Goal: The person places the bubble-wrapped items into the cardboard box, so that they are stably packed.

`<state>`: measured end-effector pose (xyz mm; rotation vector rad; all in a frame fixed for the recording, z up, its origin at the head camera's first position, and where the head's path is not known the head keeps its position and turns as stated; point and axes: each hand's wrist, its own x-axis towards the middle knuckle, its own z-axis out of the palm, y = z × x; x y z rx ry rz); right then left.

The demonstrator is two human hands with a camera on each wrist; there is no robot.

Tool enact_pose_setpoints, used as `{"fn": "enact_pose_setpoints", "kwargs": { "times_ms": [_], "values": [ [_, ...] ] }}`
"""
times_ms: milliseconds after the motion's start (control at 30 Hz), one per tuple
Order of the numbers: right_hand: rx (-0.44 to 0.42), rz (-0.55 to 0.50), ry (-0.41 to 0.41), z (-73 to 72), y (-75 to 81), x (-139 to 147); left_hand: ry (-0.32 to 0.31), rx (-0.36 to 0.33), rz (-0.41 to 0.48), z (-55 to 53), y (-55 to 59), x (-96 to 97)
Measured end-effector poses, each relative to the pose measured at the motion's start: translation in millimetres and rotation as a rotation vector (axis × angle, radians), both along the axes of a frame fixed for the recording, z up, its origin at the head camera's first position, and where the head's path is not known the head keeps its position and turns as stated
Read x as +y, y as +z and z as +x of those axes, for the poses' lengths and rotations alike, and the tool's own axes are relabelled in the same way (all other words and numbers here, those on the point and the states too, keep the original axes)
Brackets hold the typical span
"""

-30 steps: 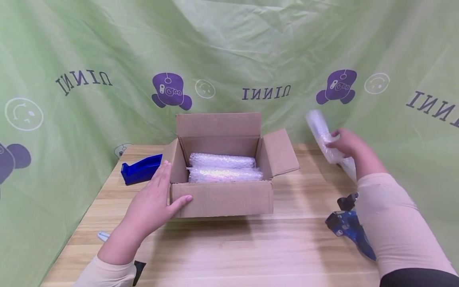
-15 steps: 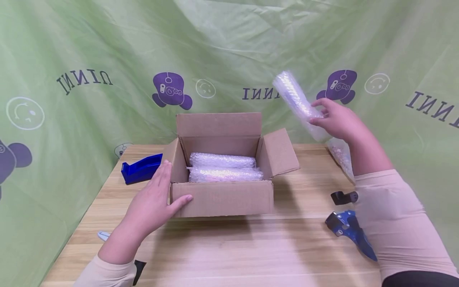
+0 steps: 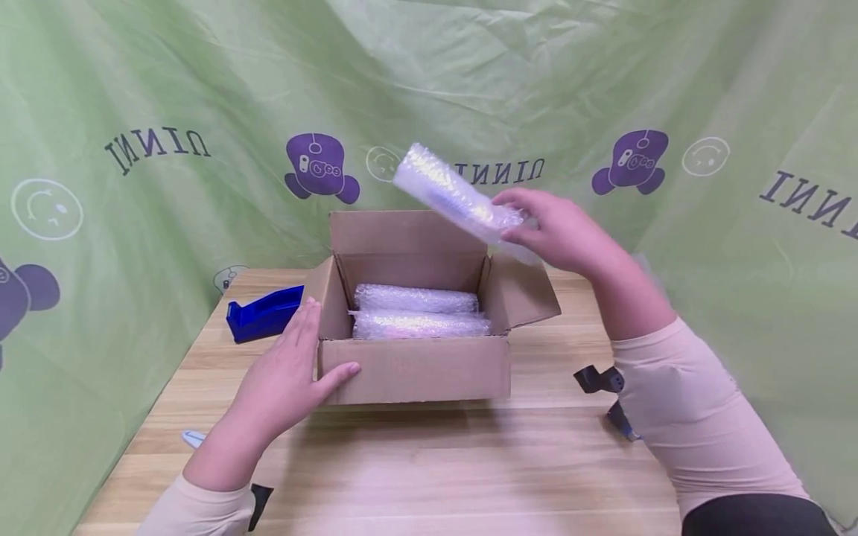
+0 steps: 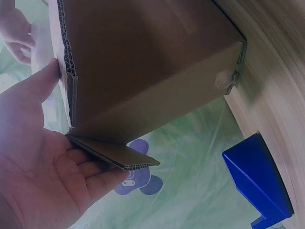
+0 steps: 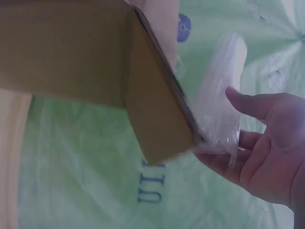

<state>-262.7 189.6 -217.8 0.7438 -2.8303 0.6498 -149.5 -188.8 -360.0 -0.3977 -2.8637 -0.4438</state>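
Note:
An open cardboard box [image 3: 415,372] sits on the wooden table with its flaps folded outward. Inside, two bubble-wrapped rolls [image 3: 422,325] lie side by side. My left hand [image 3: 281,380] rests at the box's front left corner, fingers extended along the left flap and thumb against the front flap. In the left wrist view, the fingers [image 4: 100,181] lie against the small flap's outer side. Above the box's back right part, my right hand [image 3: 563,231] pinches one end of another bubble-wrapped roll [image 3: 449,190], tilted with its far end up and left.
Left of the box stands a blue tape dispenser [image 3: 264,314]. A small black object [image 3: 596,379] and part of a blue tool [image 3: 623,423] lie on the right, partly behind the sleeve. A pale blue tip [image 3: 193,438] shows by the left wrist. Green printed cloth [image 3: 429,89] hangs behind the table.
My right hand has lifted the bubble-wrapped roll from the right side of the table and carried it left over the box. The left hand and box have stayed put.

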Motion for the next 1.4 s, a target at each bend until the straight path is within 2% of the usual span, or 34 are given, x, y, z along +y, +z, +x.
{"fn": "enact_pose_setpoints", "kwargs": {
  "times_ms": [233,467,567,667,967,1133,1400],
  "values": [
    [-0.023,0.101,0.129,-1.0,-28.2,-32.6,-0.007,0.001,0.003,-1.1,-0.1,0.6],
    [0.011,0.183,0.280,-9.4,-66.6,-55.0,0.006,0.006,-0.002,-1.1,-0.4,-0.2],
    [0.017,0.221,0.303,-11.2,-80.7,-57.6,0.003,0.003,0.000,-0.8,-0.2,0.2],
    [0.010,0.245,0.287,-11.1,-90.0,-58.3,0.000,-0.006,0.002,-0.5,-0.3,0.3],
    [0.076,0.308,0.256,-8.5,-101.7,-58.4,0.006,0.013,0.007,-0.7,-1.0,-0.7],
    [0.061,0.300,0.245,-8.6,-104.3,-58.4,-0.001,0.009,0.011,-1.3,-0.7,-0.5],
    [0.071,0.367,0.263,-9.7,-106.6,-60.4,-0.006,0.011,0.014,-1.9,-1.1,-1.6]
  ]
}}
